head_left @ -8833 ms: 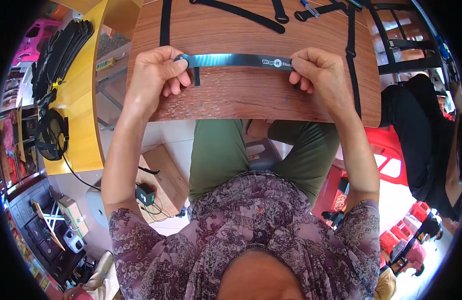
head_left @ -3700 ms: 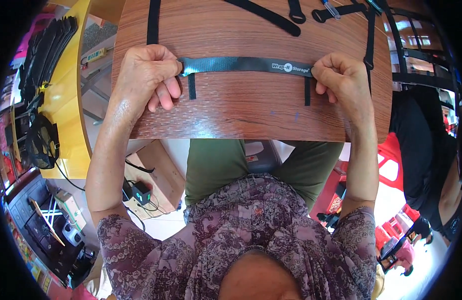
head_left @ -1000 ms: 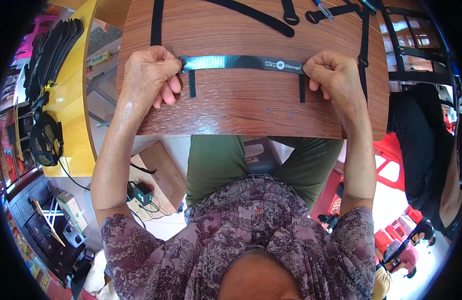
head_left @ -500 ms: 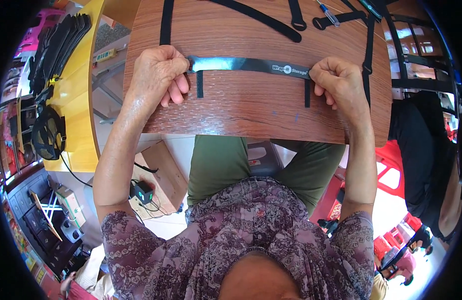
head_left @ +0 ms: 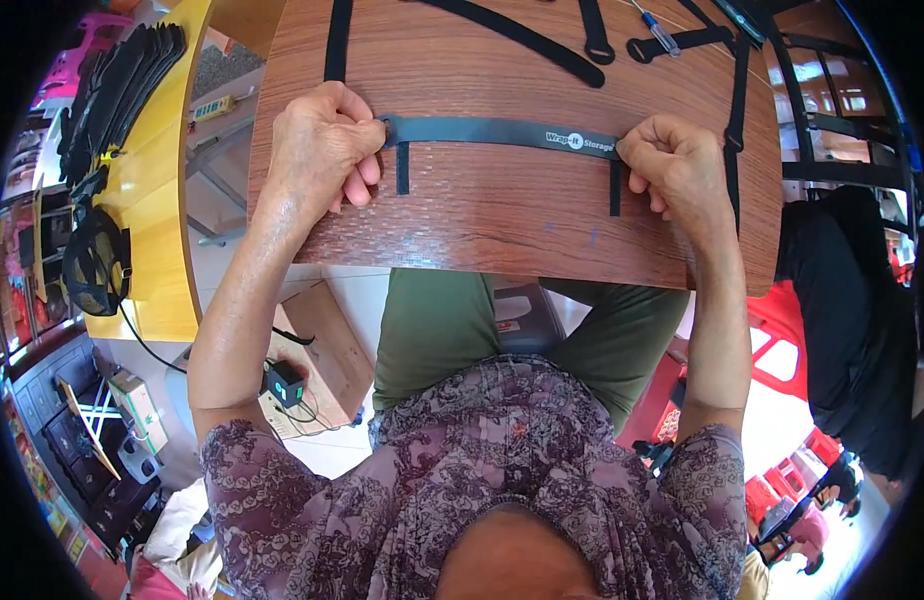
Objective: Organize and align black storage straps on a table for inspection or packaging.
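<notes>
A dark grey strap [head_left: 482, 131] with white printing near its right end stretches flat and fairly straight across the near half of the wooden table. My left hand [head_left: 327, 145] pinches its left end between thumb and forefinger, the other fingers curled. At the opposite end, my right hand [head_left: 674, 165] grips the strap the same way. Just below the strap, a short black strip [head_left: 402, 170] points toward me near my left hand. A second short black strip [head_left: 615, 190] lies likewise beside my right hand.
Beyond the hands, a long black strap [head_left: 522, 42], a looped strap [head_left: 594, 35] and a blue-and-clear pen [head_left: 662, 35] lie on the brown table [head_left: 452, 225]. Dark straps are stacked on the yellow table [head_left: 167, 200] at left. A black metal rack [head_left: 842, 130] stands at right.
The bright glare on the strap's left part has faded. My left hand has shifted slightly, its fingers tilted a little differently. Both hands keep their pinch on the strap ends.
</notes>
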The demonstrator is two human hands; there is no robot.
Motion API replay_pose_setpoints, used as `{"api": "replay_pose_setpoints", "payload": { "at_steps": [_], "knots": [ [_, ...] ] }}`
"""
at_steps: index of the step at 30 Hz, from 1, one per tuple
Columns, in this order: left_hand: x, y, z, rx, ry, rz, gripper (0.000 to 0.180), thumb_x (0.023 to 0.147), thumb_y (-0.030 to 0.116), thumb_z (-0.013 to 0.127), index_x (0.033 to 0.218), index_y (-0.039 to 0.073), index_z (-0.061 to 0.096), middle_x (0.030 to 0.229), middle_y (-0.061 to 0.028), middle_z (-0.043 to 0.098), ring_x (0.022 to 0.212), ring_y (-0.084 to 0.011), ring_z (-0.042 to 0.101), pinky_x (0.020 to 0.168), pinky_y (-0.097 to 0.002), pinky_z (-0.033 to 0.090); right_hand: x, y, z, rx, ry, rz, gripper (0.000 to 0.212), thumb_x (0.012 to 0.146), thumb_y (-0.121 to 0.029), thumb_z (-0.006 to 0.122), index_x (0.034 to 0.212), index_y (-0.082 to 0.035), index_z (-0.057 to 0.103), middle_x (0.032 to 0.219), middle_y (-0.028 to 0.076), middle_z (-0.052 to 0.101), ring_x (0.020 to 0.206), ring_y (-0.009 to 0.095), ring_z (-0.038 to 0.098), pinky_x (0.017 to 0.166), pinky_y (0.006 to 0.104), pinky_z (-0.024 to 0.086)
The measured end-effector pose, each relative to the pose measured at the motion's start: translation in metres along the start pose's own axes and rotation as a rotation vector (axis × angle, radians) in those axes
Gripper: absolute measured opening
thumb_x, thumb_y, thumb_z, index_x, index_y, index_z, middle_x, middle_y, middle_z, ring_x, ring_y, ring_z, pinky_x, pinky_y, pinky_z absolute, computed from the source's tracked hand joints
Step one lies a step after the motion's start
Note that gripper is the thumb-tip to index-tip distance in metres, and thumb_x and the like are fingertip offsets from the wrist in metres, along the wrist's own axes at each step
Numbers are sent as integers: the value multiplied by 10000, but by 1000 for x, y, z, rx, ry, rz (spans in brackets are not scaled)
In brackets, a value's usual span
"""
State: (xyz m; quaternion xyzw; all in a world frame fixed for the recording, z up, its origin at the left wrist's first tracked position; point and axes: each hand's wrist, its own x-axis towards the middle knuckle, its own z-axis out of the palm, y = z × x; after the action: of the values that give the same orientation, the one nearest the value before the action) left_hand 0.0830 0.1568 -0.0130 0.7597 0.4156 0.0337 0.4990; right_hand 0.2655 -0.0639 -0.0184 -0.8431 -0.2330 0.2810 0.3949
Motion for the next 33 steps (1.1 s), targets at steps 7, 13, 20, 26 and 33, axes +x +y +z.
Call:
{"api": "replay_pose_setpoints", "payload": {
  "at_steps": [7, 13, 20, 26, 33],
  "knots": [
    [-1, 0, 0, -38, -6, 7, 77, 767, 12, 565, 809, -17, 508, 505, -81, 571, 339, -110, 511, 247, -222, 307, -2, 0, 1, -21, 23, -12, 111, 792, -123, 594, 731, -33, 613, 518, -6, 531, 384, 29, 418, 341, 174, 296],
    [-1, -7, -3, -81, 11, 20, 102, 801, 60, 547, 851, -15, 500, 514, -91, 572, 336, -112, 502, 250, -220, 302, -2, -2, 0, -15, -6, -7, 126, 764, -123, 581, 708, -12, 603, 547, 34, 564, 423, 80, 488, 370, 220, 371],
    [-2, 0, 3, -90, 34, 20, 244, 818, 201, 636, 848, -6, 510, 502, -70, 555, 332, -106, 489, 257, -226, 306, -5, -2, -2, -45, 26, 12, 119, 760, -113, 580, 717, -9, 619, 544, 37, 572, 418, 82, 496, 374, 228, 387],
    [0, 0, 9, 83, 78, 102, 253, 777, 168, 686, 802, -1, 500, 474, -47, 523, 308, -104, 444, 262, -242, 295, -2, 1, -3, -51, 31, -17, 140, 781, -171, 607, 755, -36, 631, 542, 1, 553, 410, 44, 455, 343, 191, 319],
    [-2, 5, 12, 124, 89, 99, 209, 802, 124, 668, 804, 8, 494, 456, -45, 501, 304, -94, 414, 271, -237, 282, -3, 2, -7, -61, 19, -42, 141, 751, -138, 607, 715, -4, 631, 547, 34, 585, 413, 71, 494, 374, 223, 390]
  ]
}}
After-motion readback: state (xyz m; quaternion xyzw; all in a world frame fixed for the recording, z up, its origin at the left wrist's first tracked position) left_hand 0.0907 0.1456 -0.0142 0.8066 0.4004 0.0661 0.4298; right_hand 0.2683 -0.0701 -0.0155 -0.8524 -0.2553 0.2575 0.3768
